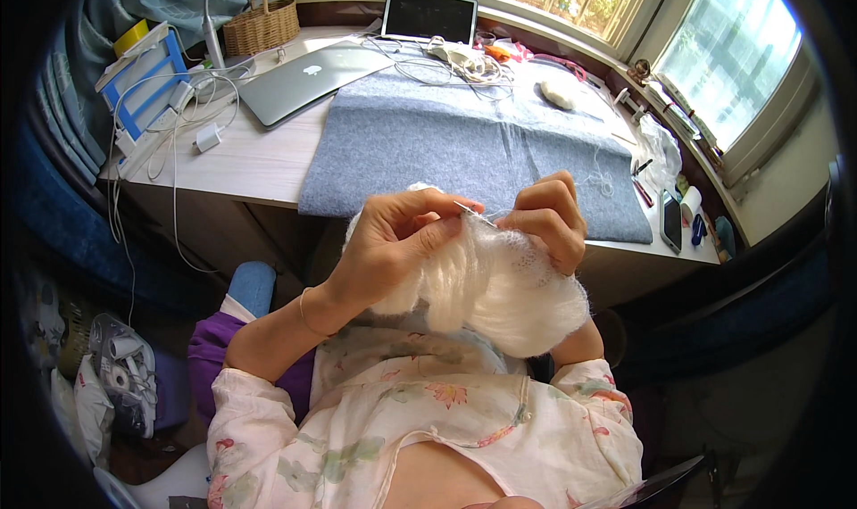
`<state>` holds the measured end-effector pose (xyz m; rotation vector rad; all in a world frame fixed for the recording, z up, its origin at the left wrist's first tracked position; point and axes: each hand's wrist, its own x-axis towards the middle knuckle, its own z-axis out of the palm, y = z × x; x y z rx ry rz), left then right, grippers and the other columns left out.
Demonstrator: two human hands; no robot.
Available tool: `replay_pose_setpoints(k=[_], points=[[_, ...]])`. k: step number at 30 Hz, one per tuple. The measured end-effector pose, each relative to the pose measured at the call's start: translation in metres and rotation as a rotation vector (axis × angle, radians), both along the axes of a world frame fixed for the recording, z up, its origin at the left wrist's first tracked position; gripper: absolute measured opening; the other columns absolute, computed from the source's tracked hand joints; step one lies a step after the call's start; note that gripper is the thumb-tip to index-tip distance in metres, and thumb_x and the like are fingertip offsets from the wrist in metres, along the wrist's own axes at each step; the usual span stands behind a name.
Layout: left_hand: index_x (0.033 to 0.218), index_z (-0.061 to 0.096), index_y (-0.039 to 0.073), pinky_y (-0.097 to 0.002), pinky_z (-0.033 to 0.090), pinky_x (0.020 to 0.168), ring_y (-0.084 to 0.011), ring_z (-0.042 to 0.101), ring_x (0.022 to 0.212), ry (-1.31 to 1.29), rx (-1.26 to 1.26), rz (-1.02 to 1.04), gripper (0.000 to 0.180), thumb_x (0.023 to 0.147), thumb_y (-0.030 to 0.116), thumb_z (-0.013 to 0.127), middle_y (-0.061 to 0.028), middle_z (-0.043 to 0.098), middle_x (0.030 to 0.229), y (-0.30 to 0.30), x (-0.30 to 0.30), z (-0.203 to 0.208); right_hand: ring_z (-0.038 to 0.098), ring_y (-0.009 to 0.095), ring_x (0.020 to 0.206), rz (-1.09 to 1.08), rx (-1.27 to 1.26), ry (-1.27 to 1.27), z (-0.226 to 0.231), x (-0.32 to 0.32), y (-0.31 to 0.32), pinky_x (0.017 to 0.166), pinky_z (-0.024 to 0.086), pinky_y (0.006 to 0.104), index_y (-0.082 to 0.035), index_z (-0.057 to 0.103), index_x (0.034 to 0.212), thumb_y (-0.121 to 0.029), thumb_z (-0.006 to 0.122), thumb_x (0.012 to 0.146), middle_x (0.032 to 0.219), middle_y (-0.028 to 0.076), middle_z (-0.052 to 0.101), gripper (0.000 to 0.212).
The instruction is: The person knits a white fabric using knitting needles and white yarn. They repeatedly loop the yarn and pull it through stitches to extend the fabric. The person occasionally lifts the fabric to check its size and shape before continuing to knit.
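Note:
Fluffy white knitting (500,286) hangs from both hands in front of my chest, above my lap. My left hand (388,241) is closed on its upper edge, thumb and index finger pinched near a thin metallic knitting needle (475,213). Close beside it, my right hand (546,222) is curled at the other side of the same edge, fingers bent around the knitting. Its fingertips sit a short gap from the left ones. Whether a second needle lies inside the right hand is hidden. Fine pale yarn (605,183) trails over the grey felt mat beyond the right hand.
The grey felt mat (384,157) covers much of the desk. A closed silver laptop (308,81), white cables and a charger (208,137) lie left. A tablet (430,16) stands at the back, a white ball (558,94) nearer. A phone (670,221) rests at the right edge.

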<state>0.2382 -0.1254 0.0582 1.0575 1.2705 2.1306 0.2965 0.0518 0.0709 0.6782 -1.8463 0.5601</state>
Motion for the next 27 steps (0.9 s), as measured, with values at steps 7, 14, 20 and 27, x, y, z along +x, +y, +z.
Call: replay_pose_setpoints(k=[7, 14, 20, 27], points=[[0.096, 0.061, -0.003, -0.0154, 0.042, 0.061, -0.0019, 0.050, 0.068, 0.163, -0.119, 0.042, 0.014, 0.083, 0.001, 0.056, -0.0006, 0.059, 0.082, 0.010, 0.007, -0.020, 0.047, 0.027, 0.077, 0.128, 0.111, -0.491, 0.006, -0.009, -0.002, 0.067, 0.037, 0.0336, -0.007, 0.053, 0.087, -0.023, 0.068, 0.054, 0.085, 0.008, 0.051, 0.040], [0.103, 0.060, 0.001, -0.0175, 0.047, 0.065, -0.0053, 0.057, 0.074, -0.043, -0.024, 0.022, 0.018, 0.086, 0.004, 0.053, -0.0042, 0.063, 0.086, 0.004, -0.004, -0.008, 0.043, 0.015, 0.065, -0.118, 0.033, 0.035, 0.001, 0.000, 0.000, 0.062, 0.033, 0.0279, -0.012, 0.069, 0.081, -0.027, 0.071, 0.046, 0.073, -0.001, 0.052, 0.038], [0.103, 0.059, 0.002, -0.0186, 0.048, 0.063, -0.0060, 0.057, 0.072, -0.022, 0.035, 0.037, 0.018, 0.087, 0.008, 0.054, -0.0055, 0.062, 0.085, -0.003, -0.003, 0.001, 0.041, 0.012, 0.062, -0.134, 0.039, 0.077, 0.001, 0.003, 0.000, 0.060, 0.030, 0.0269, -0.013, 0.071, 0.076, -0.031, 0.067, 0.047, 0.068, -0.003, 0.051, 0.035], [0.100, 0.061, 0.000, -0.0178, 0.047, 0.066, -0.0054, 0.057, 0.075, 0.022, -0.024, -0.012, 0.017, 0.084, 0.004, 0.057, -0.0049, 0.062, 0.087, 0.001, 0.000, -0.003, 0.042, 0.015, 0.064, -0.185, 0.046, 0.072, -0.003, -0.002, -0.003, 0.061, 0.030, 0.0277, -0.011, 0.065, 0.075, -0.024, 0.067, 0.052, 0.072, 0.000, 0.051, 0.026]])
